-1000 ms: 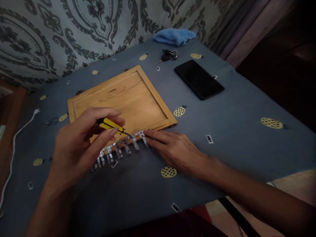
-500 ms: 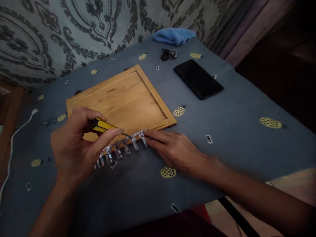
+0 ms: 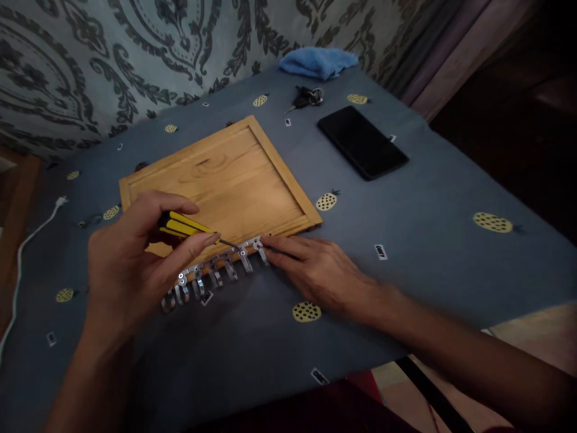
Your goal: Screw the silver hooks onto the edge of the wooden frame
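Note:
My left hand [image 3: 135, 252] is closed around a screwdriver [image 3: 184, 227] with a yellow and black handle. Its thin shaft slants down to the right, the tip at a metal hook rail [image 3: 244, 253] with several silver hooks. The rail runs along the near edge of a framed wooden board [image 3: 225, 174] lying on the table. At the rail's right end, the fingers of my right hand [image 3: 320, 270] are pressed together, gripping that end. The fingertips hide part of it.
A black phone [image 3: 363, 142] lies right of the board on the blue tablecloth [image 3: 433, 258]. Behind are keys [image 3: 306, 98] and a blue cloth [image 3: 318, 62]. A white cable [image 3: 27, 249] runs along the left side. Patterned fabric [image 3: 148, 54] hangs at the back.
My left hand and the screwdriver handle have shifted slightly left, uncovering more hooks at the rail's left end. My right hand stays at the rail's right end.

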A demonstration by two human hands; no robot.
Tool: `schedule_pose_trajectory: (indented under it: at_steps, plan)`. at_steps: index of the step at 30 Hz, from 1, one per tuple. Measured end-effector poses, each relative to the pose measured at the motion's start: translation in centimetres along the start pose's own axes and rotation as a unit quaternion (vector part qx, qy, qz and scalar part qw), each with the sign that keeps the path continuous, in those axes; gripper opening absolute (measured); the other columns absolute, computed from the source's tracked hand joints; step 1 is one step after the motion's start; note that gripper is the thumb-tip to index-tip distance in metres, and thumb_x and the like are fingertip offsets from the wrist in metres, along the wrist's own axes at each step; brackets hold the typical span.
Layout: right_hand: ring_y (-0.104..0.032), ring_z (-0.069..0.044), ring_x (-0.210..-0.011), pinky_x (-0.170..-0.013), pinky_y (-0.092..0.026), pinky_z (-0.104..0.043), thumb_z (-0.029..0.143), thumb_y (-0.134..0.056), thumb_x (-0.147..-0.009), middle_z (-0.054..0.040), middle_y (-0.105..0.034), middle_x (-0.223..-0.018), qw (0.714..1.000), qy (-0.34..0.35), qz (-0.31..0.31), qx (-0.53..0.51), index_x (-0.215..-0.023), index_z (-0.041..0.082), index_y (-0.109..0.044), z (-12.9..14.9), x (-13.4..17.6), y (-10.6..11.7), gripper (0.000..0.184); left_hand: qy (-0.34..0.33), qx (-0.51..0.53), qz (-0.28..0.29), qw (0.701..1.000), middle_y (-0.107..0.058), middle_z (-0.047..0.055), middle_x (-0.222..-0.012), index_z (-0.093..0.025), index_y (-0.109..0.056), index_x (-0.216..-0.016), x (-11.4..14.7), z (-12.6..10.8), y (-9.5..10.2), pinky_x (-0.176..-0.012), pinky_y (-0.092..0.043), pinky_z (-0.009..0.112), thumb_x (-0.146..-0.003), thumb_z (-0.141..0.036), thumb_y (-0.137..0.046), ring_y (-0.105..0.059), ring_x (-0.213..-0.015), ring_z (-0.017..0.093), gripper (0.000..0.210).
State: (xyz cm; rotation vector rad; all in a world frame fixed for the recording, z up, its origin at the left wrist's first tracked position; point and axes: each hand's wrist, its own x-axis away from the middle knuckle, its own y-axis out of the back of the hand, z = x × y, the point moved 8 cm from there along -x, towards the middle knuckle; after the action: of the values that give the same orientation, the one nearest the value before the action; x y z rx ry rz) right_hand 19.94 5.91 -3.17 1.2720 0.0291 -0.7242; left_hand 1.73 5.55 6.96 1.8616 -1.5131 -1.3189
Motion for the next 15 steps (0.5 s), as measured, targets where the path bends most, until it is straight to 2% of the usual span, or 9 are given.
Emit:
schedule_pose_trajectory:
  at_steps: [2,6,8,11,15]
  plan:
    - [-0.072,-0.024,-0.105,-0.085,-0.063,-0.038,0.001,-0.051,-0.091,-0.0131,-0.069,-0.13,1.0,-0.003,0.0,-0.003,-0.127,0.013,-0.065,-0.1,0.1,-0.1,0.041,-0.011,-0.004,0.001,1.0,-0.069,-0.003,-0.091,-0.028,-0.066,-0.099,-0.1,-0.4,-0.1,-0.053,-0.051,0.024,-0.085,-0.036,-0.075,-0.064,-0.064,0.011,0.019]
    - [-0.073,-0.025,-0.105,-0.084,-0.063,-0.038,0.001,-0.052,-0.089,-0.0138,-0.069,-0.129,1.0,-0.001,-0.006,-0.006,-0.126,0.013,-0.066,-0.2,0.1,-0.1,0.041,-0.011,0.068,0.087,0.994,-0.068,0.001,-0.1,-0.025,-0.063,-0.109,-0.3,-0.9,-0.6,-0.064,-0.056,0.02,-0.089,-0.026,-0.067,-0.068,-0.084,0.013,0.021]
    - [-0.073,-0.024,-0.104,-0.083,-0.063,-0.038,0.0,-0.051,-0.09,-0.0141,-0.07,-0.128,1.0,0.003,-0.008,-0.001,-0.124,0.011,-0.066,-0.1,0.0,0.0,0.039,0.0,0.087,0.101,0.991,-0.07,0.001,-0.1,-0.024,-0.064,-0.11,-0.3,-0.6,-0.5,-0.066,-0.056,0.019,-0.089,-0.023,-0.066,-0.069,-0.083,0.012,0.021]
    - [-0.073,-0.024,-0.103,-0.082,-0.064,-0.037,0.0,-0.05,-0.09,-0.0138,-0.07,-0.127,1.0,0.005,-0.009,0.005,-0.123,0.012,-0.067,-0.1,0.0,0.0,0.038,0.006,0.057,0.047,0.997,-0.069,-0.003,-0.081,-0.024,-0.068,-0.092,-0.4,0.1,0.2,-0.054,-0.052,0.018,-0.084,-0.029,-0.075,-0.064,-0.064,0.009,0.012]
    - [-0.072,-0.025,-0.105,-0.083,-0.064,-0.039,0.001,-0.052,-0.089,-0.0137,-0.07,-0.128,1.0,0.0,-0.002,-0.007,-0.125,0.013,-0.066,-0.1,0.0,-0.2,0.04,0.034,0.021,-0.019,0.999,-0.064,-0.005,-0.065,-0.022,-0.067,-0.077,-0.7,1.3,0.7,-0.044,-0.044,0.019,-0.074,-0.039,-0.084,-0.058,-0.051,0.008,0.024]
